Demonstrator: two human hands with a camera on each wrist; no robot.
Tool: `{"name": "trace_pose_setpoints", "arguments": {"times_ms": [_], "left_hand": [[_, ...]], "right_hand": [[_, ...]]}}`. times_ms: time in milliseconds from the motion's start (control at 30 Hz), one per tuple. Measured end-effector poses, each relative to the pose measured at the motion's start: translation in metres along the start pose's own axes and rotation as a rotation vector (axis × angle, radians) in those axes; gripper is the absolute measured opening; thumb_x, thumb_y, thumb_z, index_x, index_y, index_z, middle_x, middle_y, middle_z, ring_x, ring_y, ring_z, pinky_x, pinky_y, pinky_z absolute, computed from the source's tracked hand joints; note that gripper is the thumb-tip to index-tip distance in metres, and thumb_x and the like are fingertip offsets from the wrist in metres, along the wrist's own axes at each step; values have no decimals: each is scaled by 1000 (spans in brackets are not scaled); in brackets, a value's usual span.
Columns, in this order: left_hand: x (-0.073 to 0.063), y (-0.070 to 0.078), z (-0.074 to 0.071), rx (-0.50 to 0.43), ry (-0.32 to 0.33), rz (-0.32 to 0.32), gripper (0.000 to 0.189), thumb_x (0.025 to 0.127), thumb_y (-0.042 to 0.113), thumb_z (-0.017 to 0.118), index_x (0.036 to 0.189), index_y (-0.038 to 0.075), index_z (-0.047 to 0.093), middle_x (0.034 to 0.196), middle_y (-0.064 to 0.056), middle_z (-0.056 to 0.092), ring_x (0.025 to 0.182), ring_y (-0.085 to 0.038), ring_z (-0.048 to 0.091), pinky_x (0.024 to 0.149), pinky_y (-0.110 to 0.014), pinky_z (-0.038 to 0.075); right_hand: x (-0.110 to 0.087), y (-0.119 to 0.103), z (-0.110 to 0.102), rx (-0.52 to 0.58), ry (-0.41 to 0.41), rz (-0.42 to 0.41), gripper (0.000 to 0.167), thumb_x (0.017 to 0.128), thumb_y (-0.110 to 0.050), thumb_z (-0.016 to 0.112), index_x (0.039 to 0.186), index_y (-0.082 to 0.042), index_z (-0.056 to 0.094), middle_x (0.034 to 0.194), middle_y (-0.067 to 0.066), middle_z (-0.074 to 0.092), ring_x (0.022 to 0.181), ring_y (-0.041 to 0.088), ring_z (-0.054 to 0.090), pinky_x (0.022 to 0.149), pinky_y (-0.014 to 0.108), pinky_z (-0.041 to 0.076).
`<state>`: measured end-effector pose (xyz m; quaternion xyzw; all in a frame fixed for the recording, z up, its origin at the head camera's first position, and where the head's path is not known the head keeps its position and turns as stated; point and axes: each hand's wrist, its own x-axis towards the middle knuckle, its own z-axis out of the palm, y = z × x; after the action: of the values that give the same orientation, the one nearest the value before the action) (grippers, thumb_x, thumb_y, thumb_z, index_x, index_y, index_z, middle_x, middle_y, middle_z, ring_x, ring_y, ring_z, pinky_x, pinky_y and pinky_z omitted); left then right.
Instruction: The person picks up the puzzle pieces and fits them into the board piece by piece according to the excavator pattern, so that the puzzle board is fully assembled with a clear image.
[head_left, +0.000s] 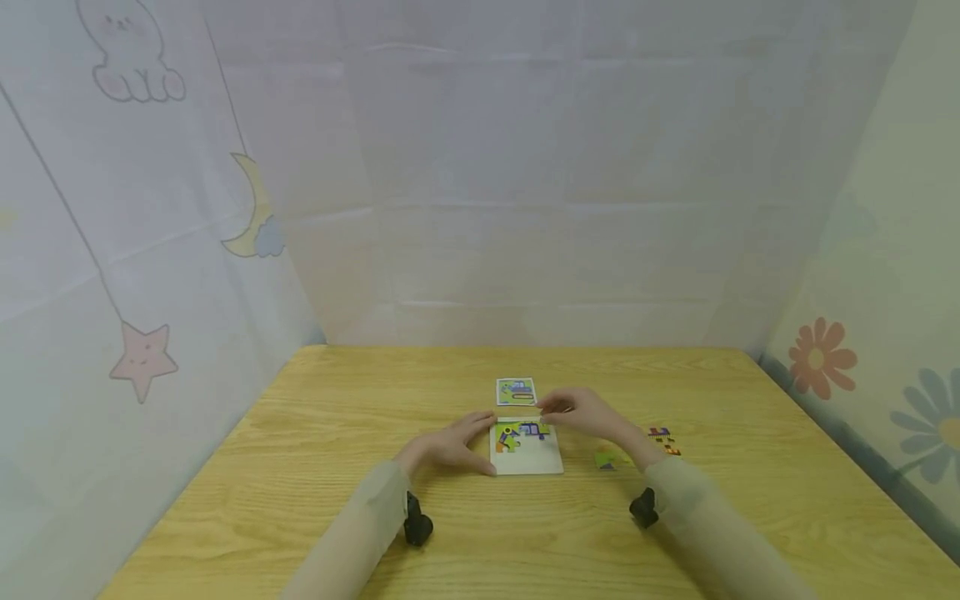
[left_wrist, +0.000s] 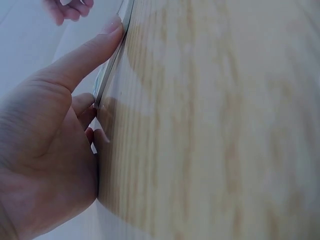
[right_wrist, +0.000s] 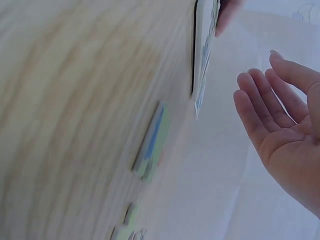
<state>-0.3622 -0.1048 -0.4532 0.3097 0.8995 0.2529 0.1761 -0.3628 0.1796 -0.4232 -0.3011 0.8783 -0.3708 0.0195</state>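
Note:
A white square puzzle board (head_left: pixel 536 460) lies on the table, with joined jigsaw pieces (head_left: pixel 508 435) in green, purple and orange along its top and left. My left hand (head_left: pixel 450 444) rests at the board's left side. Its thumb (left_wrist: pixel 97 47) touches the near corner and its fingers reach the far one. Over the board's far right corner hovers my right hand (head_left: pixel 583 412). The right wrist view shows its fingers (right_wrist: pixel 255 107) loosely bent, the thumb apart from them and nothing visible between.
Just beyond the board lies a small picture card (head_left: pixel 516 392) showing a colourful vehicle. Loose green pieces (head_left: pixel 606 461) lie to the right near my right wrist, and several red and purple pieces (head_left: pixel 660 434) sit farther right. Fabric walls (head_left: pixel 525 275) stand behind the table and along both sides.

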Motion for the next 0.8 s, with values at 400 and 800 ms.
{"name": "trace_pose_setpoints", "arguments": {"times_ms": [400, 800], "left_hand": [[0, 3, 1, -49, 14, -32, 93, 80, 44, 71, 151, 15, 18, 158, -6, 10, 145, -28, 7, 116, -50, 14], [-1, 4, 5, -35, 40, -36, 95, 78, 45, 72, 151, 16, 18, 158, -6, 10, 145, -29, 8, 115, -53, 14]], "right_hand": [[-25, 12, -29, -4, 86, 58, 31, 90, -32, 63, 115, -14, 65, 106, 4, 68, 98, 19, 63, 84, 36, 52], [-50, 29, -52, -28, 130, 106, 33, 91, -32, 62, 117, -12, 63, 109, 7, 68, 99, 25, 62, 81, 39, 53]]}}
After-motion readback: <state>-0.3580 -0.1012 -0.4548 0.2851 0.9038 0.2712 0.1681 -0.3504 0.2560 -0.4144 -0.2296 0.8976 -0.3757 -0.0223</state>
